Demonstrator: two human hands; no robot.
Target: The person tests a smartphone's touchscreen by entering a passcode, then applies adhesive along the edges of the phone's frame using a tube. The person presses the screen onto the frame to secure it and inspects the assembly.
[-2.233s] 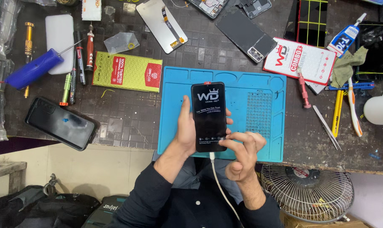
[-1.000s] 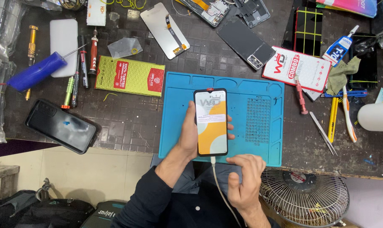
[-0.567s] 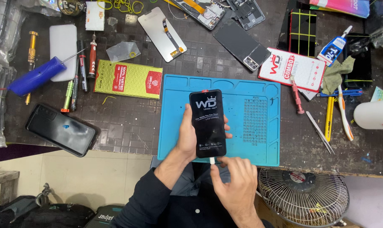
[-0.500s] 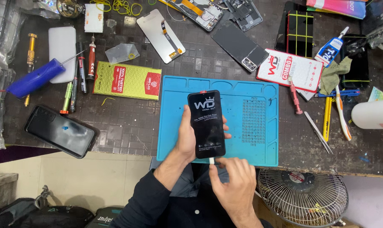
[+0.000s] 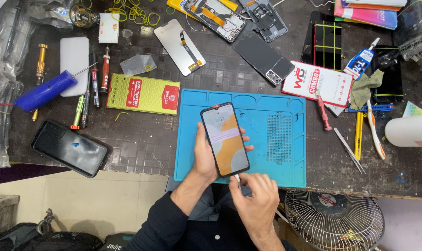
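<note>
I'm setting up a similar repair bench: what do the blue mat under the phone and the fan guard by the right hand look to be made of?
The blue mat looks like moulded silicone or soft rubber: matte, with rounded trays and a grid of small cells pressed into it. The fan guard looks like thin metal wire, pale and worn, in radiating spokes; a plastic coating cannot be ruled out. The phone held over the mat has a glossy, glass-like lit front.
</note>
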